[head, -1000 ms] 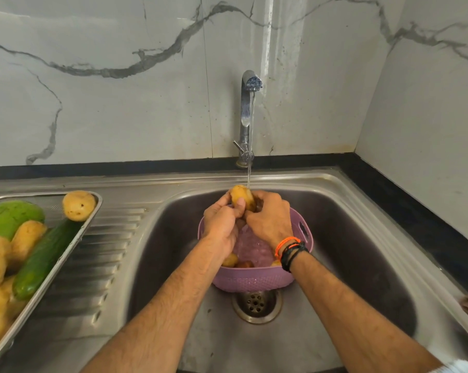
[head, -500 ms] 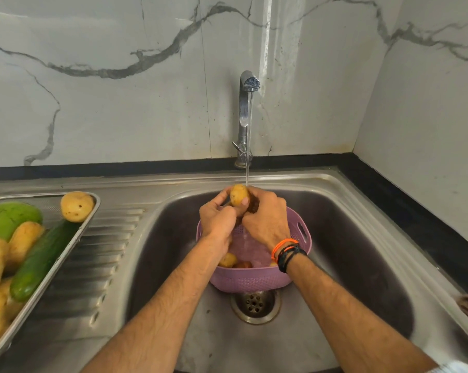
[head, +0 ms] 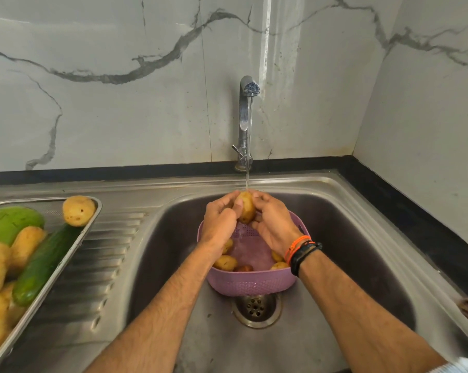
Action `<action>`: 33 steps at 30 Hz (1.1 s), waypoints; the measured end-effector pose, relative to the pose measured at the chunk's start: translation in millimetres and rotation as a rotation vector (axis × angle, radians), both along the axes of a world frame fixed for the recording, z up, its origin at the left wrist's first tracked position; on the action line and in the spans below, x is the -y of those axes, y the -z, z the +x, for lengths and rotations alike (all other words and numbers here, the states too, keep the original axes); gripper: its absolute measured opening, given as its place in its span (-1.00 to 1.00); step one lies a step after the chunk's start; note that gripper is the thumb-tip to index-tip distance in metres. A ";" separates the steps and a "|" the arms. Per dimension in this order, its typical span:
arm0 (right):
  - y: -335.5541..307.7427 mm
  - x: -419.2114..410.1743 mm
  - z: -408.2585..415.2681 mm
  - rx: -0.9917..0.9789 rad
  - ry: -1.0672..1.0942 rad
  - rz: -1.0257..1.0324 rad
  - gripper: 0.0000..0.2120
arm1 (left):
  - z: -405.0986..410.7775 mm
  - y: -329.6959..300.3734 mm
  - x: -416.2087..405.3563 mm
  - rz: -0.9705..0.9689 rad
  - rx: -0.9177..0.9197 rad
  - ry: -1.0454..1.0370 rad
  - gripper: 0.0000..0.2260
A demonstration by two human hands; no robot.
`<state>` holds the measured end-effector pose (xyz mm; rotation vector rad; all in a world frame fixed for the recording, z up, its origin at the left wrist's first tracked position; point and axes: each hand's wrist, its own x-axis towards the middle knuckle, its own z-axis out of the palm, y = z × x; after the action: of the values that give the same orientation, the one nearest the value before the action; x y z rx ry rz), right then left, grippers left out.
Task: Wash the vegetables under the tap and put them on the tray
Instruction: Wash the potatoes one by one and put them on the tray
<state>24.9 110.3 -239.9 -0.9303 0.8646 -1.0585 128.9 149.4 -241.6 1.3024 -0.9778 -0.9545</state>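
Yellow-brown potato (head: pixel 246 207): under the steel tap's (head: pixel 245 114) thin stream, between your hands, above the purple plastic colander (head: pixel 250 285).
Left hand (head: pixel 219 220): fingers curled round its left side.
Right hand (head: pixel 273 220): gripping its right side.
Steel tray (head: pixel 89 227): well left, on the drainboard.

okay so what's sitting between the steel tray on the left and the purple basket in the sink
In the head view, only the ribbed steel drainboard and the sink's left wall lie between the tray and the purple basket; nothing rests on that stretch.

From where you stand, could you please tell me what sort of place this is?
Most likely a home kitchen: a steel sink with a running tap, marble-look wall tiles, and a tray of washed vegetables on the drainboard.
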 end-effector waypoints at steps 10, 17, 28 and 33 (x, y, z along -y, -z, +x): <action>3.2 -0.6 0.1 0.191 0.027 0.156 -0.76 | -18.4 4.1 -8.3 -0.057 0.503 0.172 -0.58; 11.8 0.2 3.6 0.224 0.040 0.167 -0.73 | -22.5 4.1 -6.9 -0.036 0.718 0.149 -0.51; 9.8 0.7 3.6 0.209 0.004 0.155 -0.72 | -21.7 1.3 -6.9 -0.038 0.710 0.139 -0.52; 6.0 -1.2 3.4 0.126 0.060 0.090 -0.79 | -20.6 2.1 -6.9 -0.060 0.656 0.147 -0.57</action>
<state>28.4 111.5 -245.9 -0.7579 0.8322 -1.1084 108.3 156.2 -243.7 1.5427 -1.6071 -0.5964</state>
